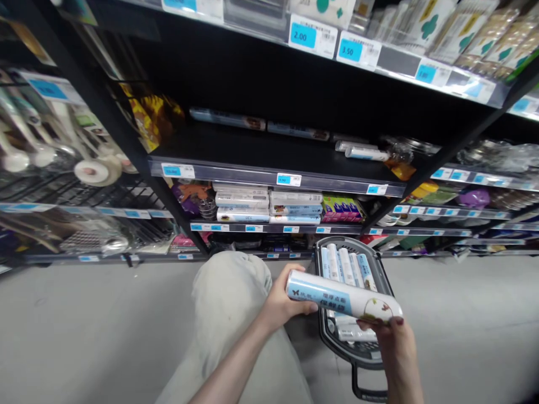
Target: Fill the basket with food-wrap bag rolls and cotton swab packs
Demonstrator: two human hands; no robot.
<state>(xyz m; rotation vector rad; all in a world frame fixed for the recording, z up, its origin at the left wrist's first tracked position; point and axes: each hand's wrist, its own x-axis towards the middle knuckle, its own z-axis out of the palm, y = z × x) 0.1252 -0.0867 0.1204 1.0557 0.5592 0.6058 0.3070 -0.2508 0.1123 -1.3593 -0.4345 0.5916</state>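
Left hand (281,303), right hand (394,340) around opposite ends of roll (343,298)

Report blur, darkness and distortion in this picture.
Head view: the utensils at left are smeared; the space above the middle shelf is nearly black, showing little detail; the held roll is sharper; the uprights splay outward toward the top, likely wide-angle stretch.

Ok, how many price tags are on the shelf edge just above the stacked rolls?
3: one price tag near the left end of the shelf edge, a second tag around its middle, a third tag near the right end. None looks hidden there.
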